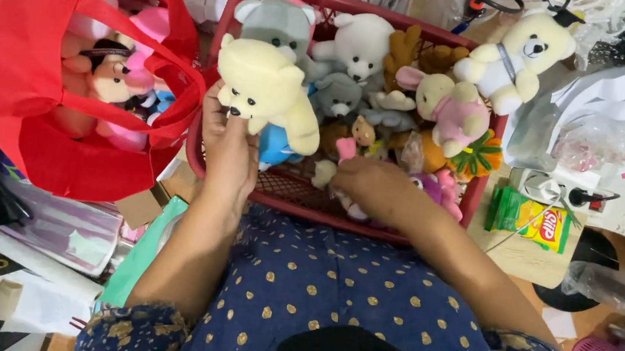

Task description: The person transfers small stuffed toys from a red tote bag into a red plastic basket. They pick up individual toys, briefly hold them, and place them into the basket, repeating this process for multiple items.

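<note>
1. The left hand (228, 142) grips a pale yellow plush bear (267, 90) from below, fingers pinched at its underside, holding it up over the left end of the red plastic basket (290, 189).
2. The right hand (372, 189) lies low inside the basket, curled around a small soft toy with a pink part; how firmly it grips, I cannot tell.
3. The basket is packed with plush animals: a grey bear (277, 23) and a white bear (361, 42) at its far side, a pink-dressed rabbit (449, 101) toward its right.
4. Left of the basket gapes a red fabric bag (23, 66), already holding soft toys.
5. Judged from this, the step in hand is sorting the toys. Moving the yellow bear calls for a clean lift clear of the basket rim.
</note>
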